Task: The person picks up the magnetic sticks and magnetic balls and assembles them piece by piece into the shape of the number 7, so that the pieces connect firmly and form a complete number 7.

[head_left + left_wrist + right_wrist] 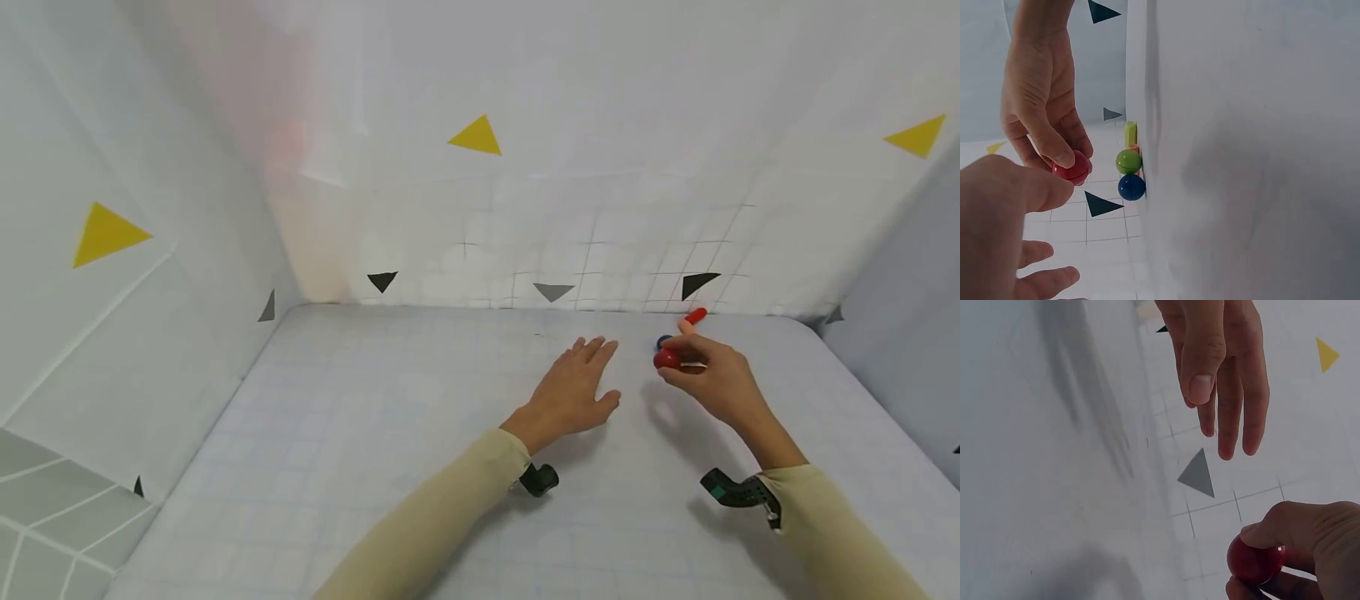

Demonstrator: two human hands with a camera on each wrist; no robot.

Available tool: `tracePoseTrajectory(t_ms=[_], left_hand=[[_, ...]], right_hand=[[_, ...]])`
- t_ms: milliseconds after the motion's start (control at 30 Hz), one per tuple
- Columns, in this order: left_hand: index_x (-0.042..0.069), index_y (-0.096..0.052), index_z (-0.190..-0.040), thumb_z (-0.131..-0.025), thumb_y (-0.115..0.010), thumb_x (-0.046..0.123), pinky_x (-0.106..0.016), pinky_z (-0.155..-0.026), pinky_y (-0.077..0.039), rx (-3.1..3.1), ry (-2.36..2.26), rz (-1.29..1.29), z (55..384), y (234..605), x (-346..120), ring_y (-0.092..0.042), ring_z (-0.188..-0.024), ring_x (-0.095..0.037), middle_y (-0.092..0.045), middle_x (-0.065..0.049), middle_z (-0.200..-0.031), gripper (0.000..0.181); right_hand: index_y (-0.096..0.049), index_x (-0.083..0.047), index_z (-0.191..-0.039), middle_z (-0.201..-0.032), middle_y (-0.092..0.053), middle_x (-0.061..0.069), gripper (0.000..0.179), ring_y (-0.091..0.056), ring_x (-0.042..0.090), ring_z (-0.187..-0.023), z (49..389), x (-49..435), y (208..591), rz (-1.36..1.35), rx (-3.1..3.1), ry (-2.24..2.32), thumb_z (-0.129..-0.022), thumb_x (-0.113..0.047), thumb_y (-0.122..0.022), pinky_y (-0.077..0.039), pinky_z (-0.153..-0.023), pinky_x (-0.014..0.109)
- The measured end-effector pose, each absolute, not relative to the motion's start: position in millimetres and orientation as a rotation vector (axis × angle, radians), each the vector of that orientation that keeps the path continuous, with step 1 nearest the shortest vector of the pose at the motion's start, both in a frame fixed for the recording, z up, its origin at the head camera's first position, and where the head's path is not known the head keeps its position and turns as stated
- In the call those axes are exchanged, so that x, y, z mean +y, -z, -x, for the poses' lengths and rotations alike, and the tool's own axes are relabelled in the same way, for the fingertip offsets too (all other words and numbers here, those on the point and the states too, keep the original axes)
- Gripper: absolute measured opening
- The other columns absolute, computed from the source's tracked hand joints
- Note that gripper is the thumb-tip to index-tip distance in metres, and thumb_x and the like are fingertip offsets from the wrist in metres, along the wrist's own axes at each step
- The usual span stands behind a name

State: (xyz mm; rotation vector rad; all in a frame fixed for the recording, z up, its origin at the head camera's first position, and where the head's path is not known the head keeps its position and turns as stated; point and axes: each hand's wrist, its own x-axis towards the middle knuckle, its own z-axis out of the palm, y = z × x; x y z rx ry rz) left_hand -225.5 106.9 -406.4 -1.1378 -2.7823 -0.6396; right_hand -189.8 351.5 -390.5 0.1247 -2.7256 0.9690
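Note:
My right hand (716, 379) pinches a shiny red ball (666, 359) between thumb and fingertips, held up over the table. The ball's smooth round side (1254, 561) also shows in the right wrist view. To its left, my left hand (573, 392) hovers palm down over the table with its fingers extended and nothing in its grasp. Just beyond the red ball sits a blue ball (1132, 187), partly covered by it in the head view. Beside the blue one is a green ball (1128, 161), hidden in the head view.
Behind the balls lie a red piece (697, 315) and an orange piece (686, 327), close to the back wall. A yellow-green ridged piece (1130, 134) stands near the green ball. White walls with triangle markers enclose the white table (360, 433) at the back and sides.

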Motion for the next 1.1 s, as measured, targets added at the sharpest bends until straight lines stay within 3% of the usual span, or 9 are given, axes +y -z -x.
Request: tracePoseTrajectory(t_ms=[167, 367, 600, 800, 1100], left_hand=[[0.013, -0.033, -0.163, -0.103, -0.061, 0.035, -0.036, -0.123, -0.018, -2.778, 0.679, 1.129, 226.0, 404.8, 97.6, -0.028, -0.153, -0.030, -0.034, -0.008, -0.166, 0.070], [0.012, -0.033, -0.163, -0.104, -0.060, 0.034, -0.037, -0.123, -0.019, -2.772, 0.712, 1.118, 228.9, 402.5, 88.1, -0.028, -0.152, -0.032, -0.034, -0.008, -0.166, 0.069], [0.012, -0.034, -0.163, -0.103, -0.060, 0.034, -0.037, -0.123, -0.018, -2.764, 0.742, 1.101, 229.1, 406.3, 80.8, -0.028, -0.153, -0.033, -0.034, -0.008, -0.166, 0.069], [0.011, -0.036, -0.162, -0.103, -0.061, 0.033, -0.039, -0.123, -0.019, -2.755, 0.743, 1.055, 229.4, 406.4, 71.0, -0.028, -0.152, -0.034, -0.035, -0.009, -0.165, 0.068], [0.011, -0.035, -0.162, -0.103, -0.062, 0.033, -0.040, -0.123, -0.018, -2.758, 0.787, 1.033, 228.6, 403.8, 49.5, -0.026, -0.153, -0.034, -0.034, -0.010, -0.165, 0.068]], right_hand=[[-0.066, 0.001, -0.128, -0.137, -0.059, 0.031, 0.040, -0.069, 0.044, -0.105, 188.9, 346.6, 390.6, -0.136, -2.710, -0.949, -0.095, -0.018, -0.080, -0.061, -0.081, 0.046], [-0.067, 0.001, -0.127, -0.150, -0.045, 0.035, 0.038, -0.073, 0.041, -0.094, 190.2, 338.3, 386.9, -0.159, -2.690, -0.973, -0.096, -0.017, -0.078, -0.056, -0.070, 0.020], [-0.069, 0.000, -0.124, -0.120, -0.059, 0.020, 0.036, -0.071, 0.038, -0.092, 192.3, 325.8, 387.6, -0.234, -2.634, -1.063, -0.093, -0.012, -0.082, -0.052, -0.072, 0.013], [-0.072, -0.004, -0.120, -0.108, -0.072, 0.013, 0.031, -0.072, 0.033, -0.089, 198.5, 315.0, 389.9, -0.279, -2.586, -1.049, -0.093, -0.017, -0.082, -0.053, -0.071, 0.014], [-0.066, -0.002, -0.127, -0.114, -0.071, 0.018, 0.041, -0.071, 0.034, -0.095, 204.1, 294.4, 388.6, -0.244, -2.651, -1.087, -0.094, -0.022, -0.082, -0.059, -0.076, 0.027]])
